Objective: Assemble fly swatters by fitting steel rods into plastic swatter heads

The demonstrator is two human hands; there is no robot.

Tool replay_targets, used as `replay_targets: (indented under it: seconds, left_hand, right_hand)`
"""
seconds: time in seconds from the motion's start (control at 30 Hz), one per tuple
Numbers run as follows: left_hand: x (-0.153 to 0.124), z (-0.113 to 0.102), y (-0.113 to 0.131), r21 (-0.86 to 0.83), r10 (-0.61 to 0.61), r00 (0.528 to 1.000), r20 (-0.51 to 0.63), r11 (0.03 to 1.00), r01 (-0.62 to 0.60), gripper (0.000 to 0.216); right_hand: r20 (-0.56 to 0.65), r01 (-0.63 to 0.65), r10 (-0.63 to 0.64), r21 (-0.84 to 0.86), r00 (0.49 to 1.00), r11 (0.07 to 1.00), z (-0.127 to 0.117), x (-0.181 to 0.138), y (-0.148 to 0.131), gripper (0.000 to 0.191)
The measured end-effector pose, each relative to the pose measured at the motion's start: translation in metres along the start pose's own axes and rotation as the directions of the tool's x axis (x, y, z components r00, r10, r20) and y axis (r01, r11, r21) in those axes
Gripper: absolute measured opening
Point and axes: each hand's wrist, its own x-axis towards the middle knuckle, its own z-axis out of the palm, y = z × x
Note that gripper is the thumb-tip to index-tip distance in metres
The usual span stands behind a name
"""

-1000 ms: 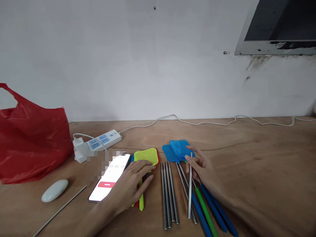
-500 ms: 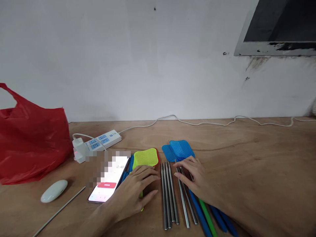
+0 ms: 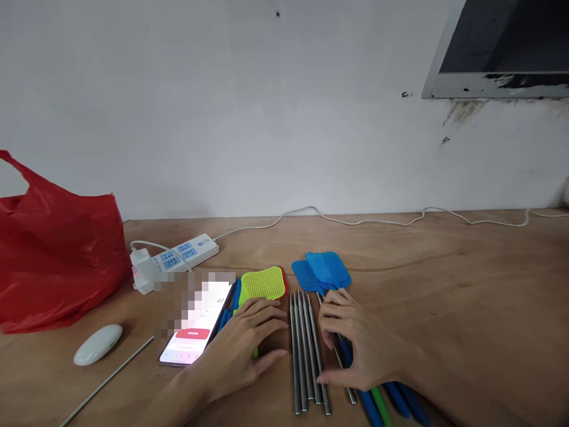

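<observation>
Metal rods [image 3: 303, 356] lie side by side in a row between my hands. My left hand [image 3: 251, 335] is open just left of the row, over a yellow-green fly swatter head [image 3: 263, 283] and its handle. My right hand [image 3: 349, 338] is open at the right side, fingers curled and thumb stretched out, with the thumb tip at the lower part of the rightmost rod in the row. Another metal rod [image 3: 352, 396] lies mostly hidden beneath this hand. Blue fly swatter heads [image 3: 328, 270] lie beyond it, and a green handle [image 3: 381, 406] and several blue handles [image 3: 397, 399] show under the right forearm.
To the left lie a lit phone [image 3: 195, 332], a white oval case [image 3: 98, 344] and a grey cable [image 3: 106, 382]. A red plastic bag [image 3: 62, 255] stands behind them. A white power strip [image 3: 189, 252] trails its cord along the wall on the wooden table [image 3: 480, 296].
One metal rod has moved left from under my right hand and now lies against the row. The right hand has curled its fingers and its thumb has come lower. My left hand has hardly moved.
</observation>
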Motion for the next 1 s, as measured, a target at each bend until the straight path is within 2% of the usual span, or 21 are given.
replay_targets:
  seconds: [0.2, 0.4, 0.8, 0.9, 1.0]
  left_hand:
    - [0.001, -0.002, 0.0, 0.032, -0.016, 0.998, 0.053, 0.999, 0.014, 0.028]
    - [0.001, -0.002, 0.002, 0.038, -0.016, 0.998, 0.057, 0.999, 0.014, 0.027]
    - [0.002, -0.002, 0.003, 0.016, -0.001, 0.999, 0.047, 1.0, 0.001, 0.026]
    - [0.002, -0.002, 0.003, -0.006, 0.002, 1.0, 0.019, 1.0, -0.002, 0.027]
    - [-0.001, -0.002, 0.003, -0.061, -0.018, 0.999, -0.049, 0.998, 0.015, 0.031]
  right_hand:
    - [0.035, 0.08, -0.082, 0.033, 0.996, 0.996, 0.01, -0.003, 0.009, 0.06]
    - [0.065, 0.099, -0.1, 0.027, 0.993, 0.995, 0.014, -0.006, 0.01, 0.065]
    - [0.049, 0.104, -0.105, 0.02, 0.993, 0.994, 0.006, -0.004, 0.006, 0.051]
    - [0.032, 0.099, -0.1, 0.033, 0.994, 0.995, 0.004, -0.003, 0.005, 0.047]
    - [-0.037, 0.036, -0.036, -0.018, 0.999, 0.999, 0.003, -0.002, 0.007, 0.034]
